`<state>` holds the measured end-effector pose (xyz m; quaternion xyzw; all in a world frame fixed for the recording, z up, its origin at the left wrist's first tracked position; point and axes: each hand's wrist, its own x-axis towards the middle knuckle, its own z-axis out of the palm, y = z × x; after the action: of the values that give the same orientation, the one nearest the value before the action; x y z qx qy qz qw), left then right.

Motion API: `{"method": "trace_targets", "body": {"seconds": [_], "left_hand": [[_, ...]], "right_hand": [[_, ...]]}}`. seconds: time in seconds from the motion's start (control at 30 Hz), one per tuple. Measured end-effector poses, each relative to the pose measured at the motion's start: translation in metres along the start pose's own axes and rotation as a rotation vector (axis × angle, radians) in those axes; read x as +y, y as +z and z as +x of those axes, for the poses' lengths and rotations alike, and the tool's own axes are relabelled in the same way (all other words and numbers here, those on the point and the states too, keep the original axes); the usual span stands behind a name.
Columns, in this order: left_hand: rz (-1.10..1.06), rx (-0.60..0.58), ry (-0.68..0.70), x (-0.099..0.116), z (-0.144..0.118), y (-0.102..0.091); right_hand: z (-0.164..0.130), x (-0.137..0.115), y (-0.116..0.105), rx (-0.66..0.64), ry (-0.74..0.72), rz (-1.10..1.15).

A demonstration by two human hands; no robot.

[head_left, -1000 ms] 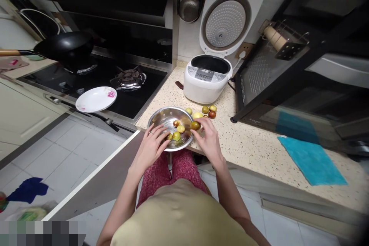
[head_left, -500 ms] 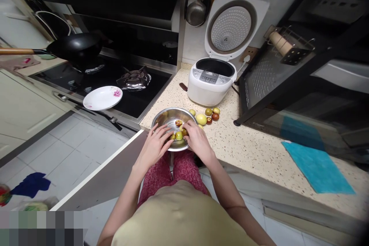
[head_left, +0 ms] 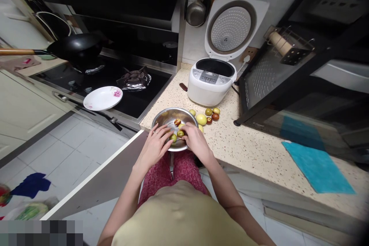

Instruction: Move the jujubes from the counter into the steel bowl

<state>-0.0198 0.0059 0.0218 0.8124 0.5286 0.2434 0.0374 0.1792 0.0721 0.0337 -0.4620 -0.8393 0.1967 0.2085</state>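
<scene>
A round steel bowl (head_left: 161,117) sits at the counter's front edge with several green and reddish-brown jujubes inside. My left hand (head_left: 155,142) lies over its left rim, fingers stretched out and apart, the thumb near a green jujube (head_left: 173,137). From the right, my right hand (head_left: 197,141) reaches over the rim with bent fingers closed at a green-brown jujube (head_left: 180,134); the fingertips are partly hidden. A split-looking reddish jujube (head_left: 177,122) lies toward the bowl's back. Beside the bowl on the counter are several more jujubes (head_left: 201,119), yellow-green and brown.
Behind the bowl stands a white rice cooker (head_left: 211,88), lid raised. On the left are a stove with a black wok (head_left: 76,46) and a white plate (head_left: 103,98) at its front edge. A dark oven (head_left: 288,103) and a blue cloth (head_left: 319,167) are on the right.
The jujubes in the bowl have shifted: the one at my right fingertips is lower and further left, and a green one is nearer my left thumb. My hands have hardly moved.
</scene>
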Motion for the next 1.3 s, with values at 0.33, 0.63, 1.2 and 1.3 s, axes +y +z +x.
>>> {"method": "trace_targets", "body": {"seconds": [0.33, 0.63, 1.2, 1.3], "left_hand": [[-0.017, 0.023, 0.015, -0.006, -0.001, 0.004], [-0.02, 0.018, 0.02, -0.007, -0.001, 0.005], [-0.014, 0.028, 0.002, -0.005, -0.002, 0.005], [-0.018, 0.041, -0.004, -0.004, -0.002, 0.005]], "right_hand": [[-0.009, 0.034, -0.021, 0.37, 0.07, 0.174], [-0.023, 0.091, -0.03, 0.534, 0.262, -0.018], [-0.012, 0.093, -0.021, 0.472, 0.297, -0.176], [-0.015, 0.08, -0.03, 0.566, 0.269, -0.136]]}}
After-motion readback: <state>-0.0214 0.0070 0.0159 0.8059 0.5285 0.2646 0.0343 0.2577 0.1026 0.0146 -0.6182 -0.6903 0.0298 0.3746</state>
